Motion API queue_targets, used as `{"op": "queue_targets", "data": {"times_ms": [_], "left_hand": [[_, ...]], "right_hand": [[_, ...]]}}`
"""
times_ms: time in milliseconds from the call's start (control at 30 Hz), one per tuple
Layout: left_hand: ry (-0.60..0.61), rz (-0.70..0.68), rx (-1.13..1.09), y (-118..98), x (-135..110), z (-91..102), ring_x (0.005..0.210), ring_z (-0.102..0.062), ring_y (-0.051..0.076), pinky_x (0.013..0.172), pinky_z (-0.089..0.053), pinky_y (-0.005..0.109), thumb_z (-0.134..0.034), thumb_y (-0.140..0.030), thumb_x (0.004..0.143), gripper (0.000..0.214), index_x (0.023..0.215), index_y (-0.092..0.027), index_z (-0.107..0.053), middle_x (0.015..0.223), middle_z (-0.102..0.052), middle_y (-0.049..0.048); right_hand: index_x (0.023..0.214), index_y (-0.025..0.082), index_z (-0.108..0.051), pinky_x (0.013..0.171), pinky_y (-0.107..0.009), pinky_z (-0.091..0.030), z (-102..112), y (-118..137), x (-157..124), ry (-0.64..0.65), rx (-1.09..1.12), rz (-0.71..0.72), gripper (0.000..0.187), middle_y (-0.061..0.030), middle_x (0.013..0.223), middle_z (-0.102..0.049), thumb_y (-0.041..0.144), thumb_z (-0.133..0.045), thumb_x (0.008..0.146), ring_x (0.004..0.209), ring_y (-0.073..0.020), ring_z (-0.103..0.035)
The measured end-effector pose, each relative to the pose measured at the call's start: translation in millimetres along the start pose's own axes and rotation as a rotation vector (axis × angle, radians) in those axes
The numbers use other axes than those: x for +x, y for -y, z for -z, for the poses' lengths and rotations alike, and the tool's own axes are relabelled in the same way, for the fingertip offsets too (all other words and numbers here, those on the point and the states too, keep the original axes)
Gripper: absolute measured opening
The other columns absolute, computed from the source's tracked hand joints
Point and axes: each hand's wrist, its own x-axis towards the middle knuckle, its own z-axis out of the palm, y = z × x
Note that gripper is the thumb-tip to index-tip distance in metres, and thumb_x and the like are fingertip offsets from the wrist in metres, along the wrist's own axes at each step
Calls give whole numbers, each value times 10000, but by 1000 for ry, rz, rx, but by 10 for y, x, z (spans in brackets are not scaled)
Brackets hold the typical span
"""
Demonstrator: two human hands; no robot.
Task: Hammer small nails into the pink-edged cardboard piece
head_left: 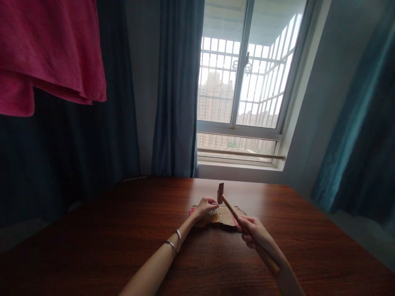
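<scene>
My right hand [253, 231] is wrapped round the wooden handle of a hammer [231, 207]. The hammer's head is raised just beyond my left fingertips, and the handle's end runs back along my right forearm. Over the left part of a piece of brown cardboard [226, 214], my left hand [205, 206] is closed in a pinch. Whatever is between its fingers is too small to make out. Many small dots or holes cover the cardboard, with pale specks near the left fingers. Its edges are ragged, and pink patches show at both ends. Two bangles circle my left wrist.
A glossy brown wooden table [123, 242] lies under everything. Behind it are a barred window [240, 102] and a dark blue curtain [177, 90]. Another blue curtain [354, 135] hangs at the right. A pink towel [52, 53] hangs at the upper left.
</scene>
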Motion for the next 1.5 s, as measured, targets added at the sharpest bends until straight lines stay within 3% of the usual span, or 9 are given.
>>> {"op": "queue_targets", "data": {"times_ms": [500,633,767,933,1067,1200,1333,1500], "left_hand": [[12,6,1,-63,-28,20,740,-606,182,649,-445,248,-630,-372,659,295,775,-109,-693,764,-679,58],[67,31,-76,-120,-29,47,787,-608,191,689,-463,268,-673,-364,631,367,897,-110,-679,823,-677,73],[149,32,-184,-192,-18,171,789,-608,181,717,-469,289,-711,-358,606,549,1094,-130,-604,863,-665,77],[221,43,-179,-268,30,464,878,-600,211,765,-471,303,-741,-366,563,518,1019,-138,-650,935,-656,104],[223,56,-109,-244,50,692,808,-606,200,713,-469,290,-692,-377,609,430,966,-137,-674,866,-668,89],[240,90,-37,-175,21,827,696,-597,174,642,-455,271,-627,-387,652,390,911,-103,-686,779,-668,82],[261,112,36,-160,-35,864,667,-589,169,607,-442,256,-598,-359,656,361,872,-87,-697,726,-663,80],[292,114,108,-185,-106,850,683,-588,173,595,-429,242,-592,-272,610,325,860,-101,-710,752,-675,67]], "right_hand": [[755,180,-476,253,-129,-221,30,-18,39,-19,46,-14,368,54,614,-480,505,-628,675,326,-4,-329],[673,171,-464,255,-135,-220,92,-72,98,-35,59,13,355,58,584,-463,492,-615,683,316,0,-317],[663,165,-472,263,-139,-217,162,-120,156,-99,52,3,325,58,572,-469,452,-623,680,309,1,-318],[705,164,-494,278,-138,-216,252,-173,229,-188,52,-6,287,51,590,-502,414,-632,673,315,-2,-340],[719,162,-521,275,-149,-231,323,-218,266,-272,-31,19,253,53,585,-498,384,-627,659,316,-12,-352],[888,146,-584,265,-172,-270,391,-268,287,-356,-205,102,290,69,546,-459,323,-581,658,308,-39,-369],[1044,136,-587,278,-188,-290,495,-339,325,-513,-423,115,408,70,496,-466,277,-544,663,315,-71,-400],[1043,134,-617,321,-206,-321,623,-375,329,-617,-598,93,411,42,476,-516,273,-510,671,333,-104,-448]]}}
